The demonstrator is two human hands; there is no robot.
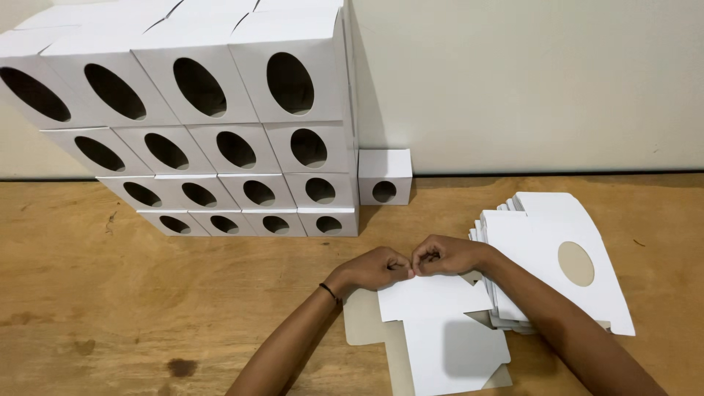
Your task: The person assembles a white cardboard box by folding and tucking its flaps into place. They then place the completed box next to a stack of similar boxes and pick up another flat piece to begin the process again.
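White card edge pinched between curled fingertips of left hand [374, 268] and right hand [444, 255], hands touching | flat box blank [440, 330] on wooden table [147, 293] just below | pile of blanks [557, 257] right | stacked folded boxes [220, 125] behind, single box [384, 176] beside.

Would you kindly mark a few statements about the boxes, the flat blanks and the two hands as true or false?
1. The left hand and right hand meet fingertip to fingertip over the top edge of a flat blank. True.
2. The stacked boxes have square windows. False: the windows are oval.
3. A single box stands to the right of the stack, against the wall. True.
4. The pile of blanks lies to the left of the hands. False: it lies to their right.
5. The left wrist carries a dark band. True.
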